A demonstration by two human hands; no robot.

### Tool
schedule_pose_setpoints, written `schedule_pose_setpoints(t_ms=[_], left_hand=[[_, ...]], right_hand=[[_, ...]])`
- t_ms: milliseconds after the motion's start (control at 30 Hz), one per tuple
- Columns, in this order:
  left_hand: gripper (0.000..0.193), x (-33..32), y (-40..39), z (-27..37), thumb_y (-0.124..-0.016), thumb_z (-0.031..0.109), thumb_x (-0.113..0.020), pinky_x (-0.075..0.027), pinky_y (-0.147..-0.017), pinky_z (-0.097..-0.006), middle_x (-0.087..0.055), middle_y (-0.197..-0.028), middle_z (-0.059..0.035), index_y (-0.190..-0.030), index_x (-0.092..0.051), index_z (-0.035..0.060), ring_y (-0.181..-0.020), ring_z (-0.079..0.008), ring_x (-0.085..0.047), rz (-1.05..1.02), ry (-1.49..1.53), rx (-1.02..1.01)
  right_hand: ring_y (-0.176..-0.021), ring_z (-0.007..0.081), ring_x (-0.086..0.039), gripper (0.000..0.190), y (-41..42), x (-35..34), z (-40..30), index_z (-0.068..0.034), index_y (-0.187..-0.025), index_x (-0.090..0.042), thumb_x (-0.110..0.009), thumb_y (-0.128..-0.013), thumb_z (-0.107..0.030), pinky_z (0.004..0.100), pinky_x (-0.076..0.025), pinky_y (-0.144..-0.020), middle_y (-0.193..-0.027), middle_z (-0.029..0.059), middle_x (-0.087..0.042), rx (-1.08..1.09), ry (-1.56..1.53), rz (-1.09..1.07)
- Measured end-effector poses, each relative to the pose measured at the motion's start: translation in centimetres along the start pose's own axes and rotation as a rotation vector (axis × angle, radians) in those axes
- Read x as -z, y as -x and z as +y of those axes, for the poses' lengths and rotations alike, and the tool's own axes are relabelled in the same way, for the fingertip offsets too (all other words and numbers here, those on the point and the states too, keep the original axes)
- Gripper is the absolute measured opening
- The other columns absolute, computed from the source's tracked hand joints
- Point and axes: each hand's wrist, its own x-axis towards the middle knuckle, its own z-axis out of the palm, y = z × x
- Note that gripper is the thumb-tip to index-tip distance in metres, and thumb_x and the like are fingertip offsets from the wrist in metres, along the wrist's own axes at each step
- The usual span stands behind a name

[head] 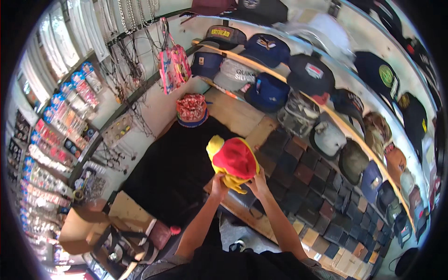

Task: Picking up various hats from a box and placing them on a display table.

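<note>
My left hand (218,187) and my right hand (258,184) hold a red and yellow fabric hat (235,159) between them, one hand at each near side. A rounded yellow part sticks out at its far left, and yellow cloth hangs down at the near edge. Below and to the left of it spreads a black cloth (171,168). At the far end of that cloth sits a small stack of patterned hats (191,109), the top one red and white. To the right of my right hand lie rows of dark wallets (308,189).
Caps line the shelves behind a wooden rail (350,127) on the right. Packaged trinkets (59,129) and necklaces (127,15) hang on the left wall, near a pink bag (175,66). An opened cardboard box (84,227) stands at the lower left, beside black straps.
</note>
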Motion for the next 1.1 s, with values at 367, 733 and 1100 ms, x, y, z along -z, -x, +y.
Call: schedule_pose_setpoints(t_ms=[367, 733, 1100], left_hand=[[0.044, 4.3, -18.1, 6.1, -0.075, 0.0, -0.053, -0.042, -0.084, -0.0307, -0.047, -0.107, -0.0032, -0.115, -0.04, 0.0135, -0.096, -0.0161, -0.051, 0.195, -0.302, -0.182], [0.05, 7.2, -26.9, 7.0, -0.077, 0.006, -0.058, -0.042, -0.086, -0.0307, -0.042, -0.107, -0.0092, -0.121, -0.034, 0.0075, -0.096, -0.0194, -0.049, 0.377, -0.758, -0.3], [0.06, 4.2, -31.4, 12.2, -0.08, 0.032, -0.06, -0.033, -0.09, -0.0297, -0.043, -0.114, -0.0121, -0.123, -0.03, 0.0037, -0.105, -0.0186, -0.043, 0.302, -0.714, -0.486]], right_hand=[[-0.113, 0.0208, -0.036, 0.068, -23.9, -3.6, -0.5, -0.007, -0.127, -0.02, -0.052, -0.068, 0.004, 0.0304, -0.029, -0.098, -0.121, 0.0088, -0.035, 0.311, 0.733, 0.06], [-0.115, 0.0308, -0.034, 0.073, -37.4, -1.2, 0.7, -0.007, -0.13, -0.018, -0.06, -0.071, -0.007, 0.0364, -0.029, -0.098, -0.125, 0.0187, -0.029, 0.306, 1.028, 0.116], [-0.116, 0.0376, -0.031, 0.06, -35.6, -3.7, 4.4, -0.007, -0.129, -0.024, -0.054, -0.081, -0.028, 0.0401, -0.03, -0.095, -0.126, 0.0206, -0.031, 0.254, 1.181, 0.514]])
